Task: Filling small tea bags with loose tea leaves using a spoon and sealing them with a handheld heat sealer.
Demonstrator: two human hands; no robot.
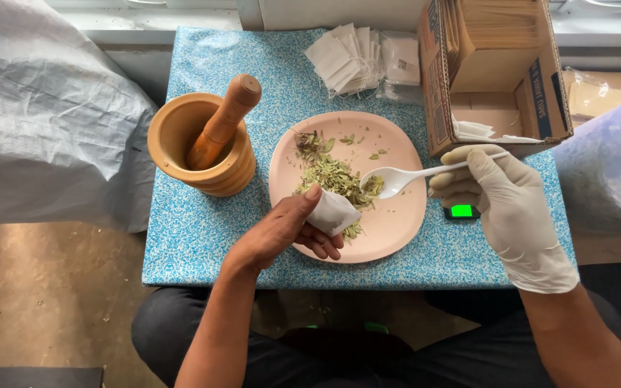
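A pink plate [397, 223] lies on the blue speckled table [195, 230] with a heap of dried green leaves [332, 174] on it. My bare left hand [285, 230] holds a small white paper bag [332, 212] over the plate's near side. My right hand [501, 197], in a white glove, grips a white plastic spoon [404, 177] whose bowl carries some leaves at the edge of the heap, close to the bag's mouth.
A wooden mortar [203, 147] with a pestle [224, 118] stands left of the plate. Several empty white bags [350, 57] lie at the back. An open cardboard box [497, 72] sits back right. A small device with a green screen [461, 211] lies by my right hand.
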